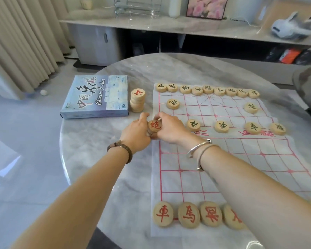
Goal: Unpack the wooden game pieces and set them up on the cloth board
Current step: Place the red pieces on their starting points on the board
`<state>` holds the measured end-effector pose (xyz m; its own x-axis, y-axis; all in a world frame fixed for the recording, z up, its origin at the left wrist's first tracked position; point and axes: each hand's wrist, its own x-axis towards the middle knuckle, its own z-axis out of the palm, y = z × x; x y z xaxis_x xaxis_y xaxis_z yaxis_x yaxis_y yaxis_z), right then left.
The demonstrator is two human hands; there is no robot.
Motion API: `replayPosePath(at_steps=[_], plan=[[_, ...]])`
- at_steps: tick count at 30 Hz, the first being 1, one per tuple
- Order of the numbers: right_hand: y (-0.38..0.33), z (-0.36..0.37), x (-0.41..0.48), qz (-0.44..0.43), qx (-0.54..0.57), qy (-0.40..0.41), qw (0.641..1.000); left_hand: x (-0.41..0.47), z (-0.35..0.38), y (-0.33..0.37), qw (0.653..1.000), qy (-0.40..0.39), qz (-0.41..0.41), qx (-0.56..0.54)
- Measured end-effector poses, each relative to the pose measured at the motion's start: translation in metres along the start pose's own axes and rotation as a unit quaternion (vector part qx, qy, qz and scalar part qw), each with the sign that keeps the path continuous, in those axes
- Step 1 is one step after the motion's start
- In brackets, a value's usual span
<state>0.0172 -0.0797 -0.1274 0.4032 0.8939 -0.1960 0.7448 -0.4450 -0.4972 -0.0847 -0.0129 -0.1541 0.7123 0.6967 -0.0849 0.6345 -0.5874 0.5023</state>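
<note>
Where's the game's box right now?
The box lies flat on the marble table, left of the cloth board, with a stack of red-lettered pieces right beside it.

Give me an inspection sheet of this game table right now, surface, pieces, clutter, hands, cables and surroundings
Surface: round marble table; cloth board lies flat on its right part.
Job's things: black-lettered pieces fill the far row; red-lettered pieces line the near edge; a stack of red pieces stands off the board.
Clutter: game box, closed, left of the stack.
Grippers: left hand and right hand together grip a small stack topped by a red piece.
Cables: nothing seen.
Surroundings: curtain, low shelf unit.
</note>
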Motion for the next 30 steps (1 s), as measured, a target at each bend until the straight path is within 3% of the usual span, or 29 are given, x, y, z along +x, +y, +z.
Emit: replayPosePath(at_steps=[6, 13, 16, 19, 23, 30], plan=[[0.037, -0.019, -0.056, 0.049, 0.050, -0.015, 0.997, -0.025, 0.018, 0.047, 0.997, -0.057, 0.058, 0.017], [0.055, 0.008, -0.095, 0.048, -0.023, -0.025, 0.998, -0.050, 0.041, 0.054, 0.992, -0.126, 0.016, 0.015], [0.056, 0.017, -0.099, 0.036, -0.065, -0.006, 0.997, -0.054, 0.044, 0.054, 0.992, -0.121, 0.003, 0.021], [0.060, 0.014, -0.097, 0.043, -0.036, 0.000, 0.998, -0.054, 0.043, 0.056, 0.993, -0.112, 0.000, 0.037], [0.074, -0.007, -0.100, 0.090, 0.093, 0.063, 0.990, -0.050, 0.039, 0.071, 0.996, -0.080, 0.008, 0.033], [0.147, -0.047, -0.131, 0.199, 0.057, 0.128, 0.970, -0.041, 0.054, 0.137, 0.995, -0.066, 0.070, -0.002]])
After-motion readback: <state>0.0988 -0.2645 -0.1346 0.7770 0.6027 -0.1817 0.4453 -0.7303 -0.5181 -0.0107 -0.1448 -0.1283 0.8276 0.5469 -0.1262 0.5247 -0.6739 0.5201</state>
